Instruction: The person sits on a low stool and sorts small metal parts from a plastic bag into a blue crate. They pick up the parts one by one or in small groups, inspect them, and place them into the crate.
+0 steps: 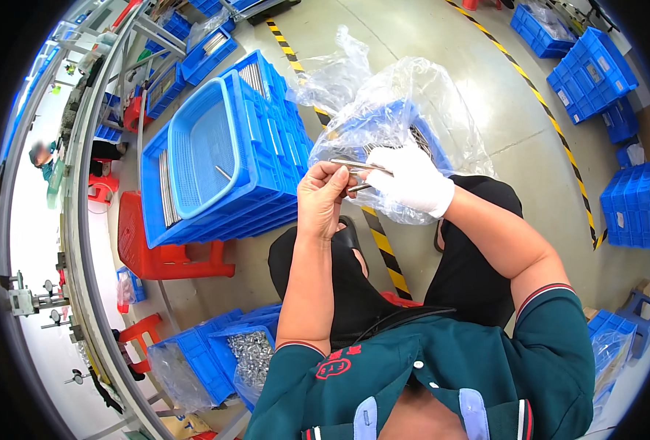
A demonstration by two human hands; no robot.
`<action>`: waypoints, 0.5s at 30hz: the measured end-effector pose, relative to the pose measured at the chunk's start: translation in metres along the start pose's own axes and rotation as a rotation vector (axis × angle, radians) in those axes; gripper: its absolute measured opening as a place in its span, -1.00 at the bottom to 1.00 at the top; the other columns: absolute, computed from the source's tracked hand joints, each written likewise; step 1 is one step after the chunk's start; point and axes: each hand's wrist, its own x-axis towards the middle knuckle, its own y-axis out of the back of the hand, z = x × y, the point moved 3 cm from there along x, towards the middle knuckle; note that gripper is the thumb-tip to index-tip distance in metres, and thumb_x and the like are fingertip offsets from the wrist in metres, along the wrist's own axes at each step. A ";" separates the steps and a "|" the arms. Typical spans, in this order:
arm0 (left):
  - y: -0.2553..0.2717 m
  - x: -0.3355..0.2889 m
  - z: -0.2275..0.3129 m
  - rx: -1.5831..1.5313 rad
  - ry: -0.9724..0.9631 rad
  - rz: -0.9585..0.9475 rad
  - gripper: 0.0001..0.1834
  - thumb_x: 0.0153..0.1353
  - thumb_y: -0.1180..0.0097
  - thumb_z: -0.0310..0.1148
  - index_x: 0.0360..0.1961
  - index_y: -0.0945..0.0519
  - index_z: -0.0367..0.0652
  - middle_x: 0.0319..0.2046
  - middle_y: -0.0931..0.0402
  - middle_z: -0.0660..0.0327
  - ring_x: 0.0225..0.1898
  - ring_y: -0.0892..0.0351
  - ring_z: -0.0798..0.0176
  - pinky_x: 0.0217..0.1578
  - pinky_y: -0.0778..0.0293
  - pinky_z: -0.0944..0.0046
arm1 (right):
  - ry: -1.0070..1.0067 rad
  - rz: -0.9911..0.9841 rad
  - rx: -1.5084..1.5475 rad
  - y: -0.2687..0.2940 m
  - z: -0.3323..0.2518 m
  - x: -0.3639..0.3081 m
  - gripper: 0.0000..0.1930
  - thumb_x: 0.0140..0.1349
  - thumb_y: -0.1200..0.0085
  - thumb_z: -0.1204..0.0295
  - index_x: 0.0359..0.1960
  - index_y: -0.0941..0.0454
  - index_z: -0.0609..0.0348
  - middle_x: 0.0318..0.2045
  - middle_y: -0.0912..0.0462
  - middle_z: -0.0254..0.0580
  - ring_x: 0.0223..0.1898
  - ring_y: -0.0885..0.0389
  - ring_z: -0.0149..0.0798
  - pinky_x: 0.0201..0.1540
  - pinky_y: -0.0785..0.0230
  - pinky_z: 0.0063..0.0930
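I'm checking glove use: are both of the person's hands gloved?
No, the right hand wears a white glove, while the left hand is bare.

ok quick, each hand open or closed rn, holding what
Left hand: closed, holding slim metal rods.
Right hand: white-gloved, closed on the same rods; exact grip partly hidden.

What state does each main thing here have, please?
Metal rods, held.
Left hand, bare, pinching the rods.
Right hand, gloved, touching the rods, grip unclear.
Light-blue basket, one thin rod visible inside.
Blue crates, stacked under the basket.
Clear plastic, crumpled, loose.
Small metal parts, loose, heaped.
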 end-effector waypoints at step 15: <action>-0.005 0.001 -0.005 0.025 -0.051 -0.017 -0.91 0.17 -0.17 -0.50 -0.31 -0.51 -0.21 -0.38 -0.62 0.07 -0.34 -0.64 0.25 -0.22 -0.56 0.27 | -0.010 -0.018 -0.008 0.003 0.002 -0.001 -0.72 0.19 0.03 0.18 -0.42 -0.49 0.14 -0.53 -0.55 0.01 -0.43 -0.55 0.07 -0.36 -0.35 -0.17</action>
